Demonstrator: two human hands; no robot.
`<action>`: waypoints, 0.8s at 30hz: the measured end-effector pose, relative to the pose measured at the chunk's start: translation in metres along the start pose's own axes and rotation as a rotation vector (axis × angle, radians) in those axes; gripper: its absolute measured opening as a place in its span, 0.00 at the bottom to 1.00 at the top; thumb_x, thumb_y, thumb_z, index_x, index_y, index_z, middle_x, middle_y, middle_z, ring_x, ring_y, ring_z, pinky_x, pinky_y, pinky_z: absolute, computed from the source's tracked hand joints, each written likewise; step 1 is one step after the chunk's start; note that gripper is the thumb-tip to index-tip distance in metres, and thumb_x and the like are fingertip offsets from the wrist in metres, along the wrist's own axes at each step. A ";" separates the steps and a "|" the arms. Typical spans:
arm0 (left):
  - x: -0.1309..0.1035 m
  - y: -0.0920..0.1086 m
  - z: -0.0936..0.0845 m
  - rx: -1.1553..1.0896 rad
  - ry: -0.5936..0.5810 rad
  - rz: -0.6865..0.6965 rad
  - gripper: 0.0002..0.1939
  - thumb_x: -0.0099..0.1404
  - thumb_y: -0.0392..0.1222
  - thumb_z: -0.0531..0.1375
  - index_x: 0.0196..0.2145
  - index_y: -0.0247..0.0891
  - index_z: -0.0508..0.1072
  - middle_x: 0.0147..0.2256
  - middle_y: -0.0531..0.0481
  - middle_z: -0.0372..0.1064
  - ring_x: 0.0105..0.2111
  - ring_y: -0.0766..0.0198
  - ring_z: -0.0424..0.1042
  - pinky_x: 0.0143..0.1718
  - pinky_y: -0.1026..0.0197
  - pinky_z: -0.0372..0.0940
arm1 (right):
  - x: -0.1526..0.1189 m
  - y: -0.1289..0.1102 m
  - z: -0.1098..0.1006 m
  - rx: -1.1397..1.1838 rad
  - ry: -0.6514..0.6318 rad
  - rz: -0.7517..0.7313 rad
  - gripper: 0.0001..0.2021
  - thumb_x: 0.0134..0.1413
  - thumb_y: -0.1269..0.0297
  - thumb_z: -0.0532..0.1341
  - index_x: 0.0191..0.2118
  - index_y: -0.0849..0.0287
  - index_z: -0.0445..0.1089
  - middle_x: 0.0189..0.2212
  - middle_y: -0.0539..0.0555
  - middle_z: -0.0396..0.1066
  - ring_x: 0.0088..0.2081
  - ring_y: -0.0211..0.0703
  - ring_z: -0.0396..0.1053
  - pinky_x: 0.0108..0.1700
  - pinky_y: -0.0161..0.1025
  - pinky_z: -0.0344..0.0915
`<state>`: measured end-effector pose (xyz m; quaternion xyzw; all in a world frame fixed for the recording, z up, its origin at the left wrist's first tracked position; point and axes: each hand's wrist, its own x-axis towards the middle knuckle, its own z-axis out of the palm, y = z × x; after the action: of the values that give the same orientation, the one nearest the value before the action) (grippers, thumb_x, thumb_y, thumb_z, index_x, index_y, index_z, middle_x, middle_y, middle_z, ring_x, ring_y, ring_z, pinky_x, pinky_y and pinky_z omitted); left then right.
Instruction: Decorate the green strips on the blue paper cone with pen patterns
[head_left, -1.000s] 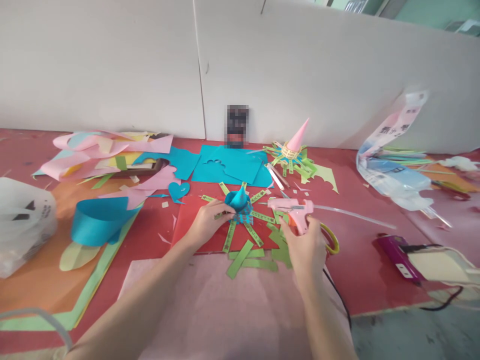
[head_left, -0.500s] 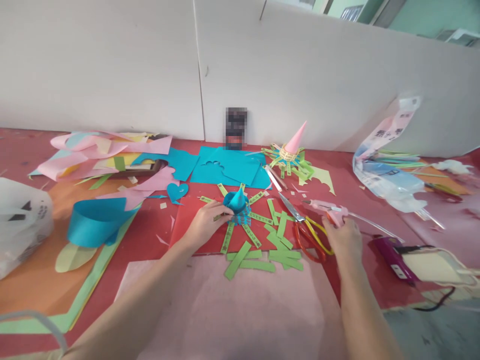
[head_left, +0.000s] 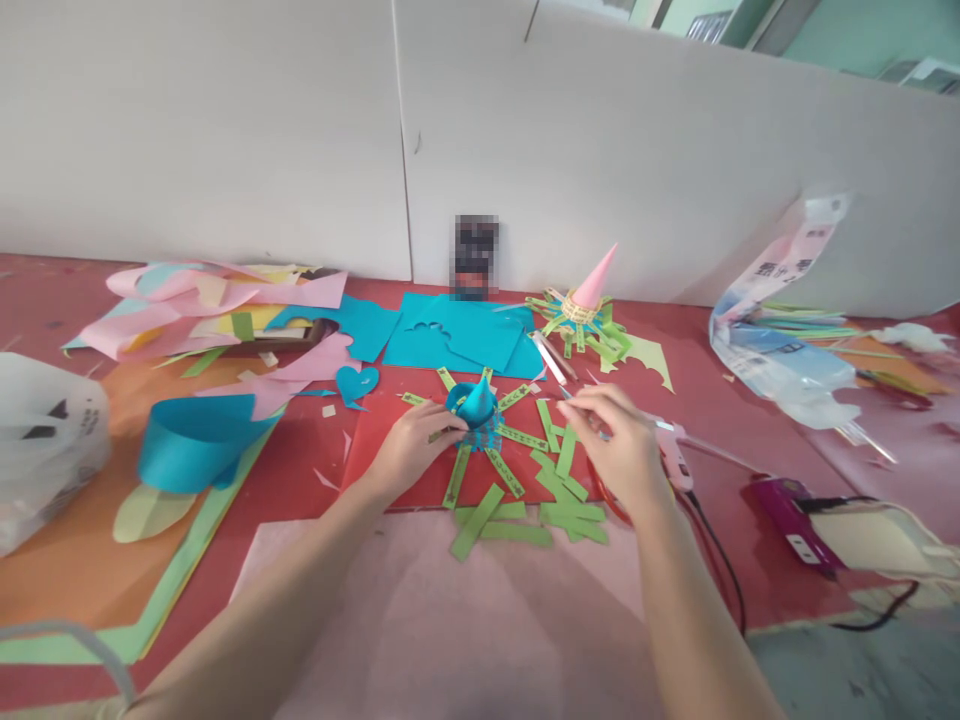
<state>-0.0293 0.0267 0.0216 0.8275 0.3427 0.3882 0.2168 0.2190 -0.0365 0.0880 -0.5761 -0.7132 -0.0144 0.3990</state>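
My left hand [head_left: 414, 446] grips the left side of a blue paper craft [head_left: 480, 402], its fingertips on the rim. The craft has a pointed cone inside a ring, with patterned green strips fanning out from its base onto a red sheet [head_left: 409, 480]. My right hand [head_left: 616, 432] hovers just right of it, fingers curved and apart, with nothing visible between them. Beneath that hand lie scissors, mostly hidden, with an orange-red handle [head_left: 606, 492] showing. A pink glue gun [head_left: 675, 456] rests right of the hand. Loose green paper strips [head_left: 506, 518] lie in front of the craft.
A similar craft with a pink cone [head_left: 596, 283] stands behind, right. Blue sheets [head_left: 457, 345] lie at the wall, a blue paper loop [head_left: 196, 440] and paper scraps left. A purple power strip [head_left: 791, 515], cables and a plastic bag [head_left: 780, 350] are right.
My right hand has let go of the glue gun and moved left, over the scissors toward the blue paper craft. My left hand keeps its hold on the craft.
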 end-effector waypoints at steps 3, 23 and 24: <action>0.000 0.000 -0.001 0.020 -0.006 0.034 0.11 0.64 0.45 0.55 0.31 0.40 0.74 0.29 0.49 0.72 0.31 0.63 0.68 0.35 0.61 0.64 | 0.010 -0.020 0.015 0.143 -0.120 -0.096 0.10 0.59 0.60 0.55 0.33 0.57 0.71 0.34 0.52 0.71 0.28 0.36 0.67 0.29 0.33 0.65; 0.001 -0.009 0.000 0.092 -0.010 0.144 0.08 0.65 0.41 0.55 0.32 0.38 0.72 0.30 0.49 0.73 0.31 0.64 0.68 0.34 0.62 0.62 | -0.001 -0.007 0.054 0.048 -0.384 -0.129 0.14 0.54 0.52 0.60 0.43 0.52 0.67 0.44 0.53 0.69 0.40 0.42 0.70 0.32 0.34 0.66; 0.001 -0.009 0.001 0.094 -0.009 0.142 0.08 0.65 0.41 0.55 0.32 0.38 0.72 0.30 0.50 0.73 0.31 0.64 0.68 0.34 0.61 0.62 | -0.001 -0.007 0.054 0.046 -0.385 -0.132 0.13 0.53 0.53 0.60 0.43 0.52 0.68 0.43 0.53 0.69 0.40 0.42 0.70 0.32 0.33 0.66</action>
<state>-0.0320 0.0334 0.0162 0.8608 0.3000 0.3823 0.1514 0.1832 -0.0135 0.0535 -0.5111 -0.8126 0.0861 0.2664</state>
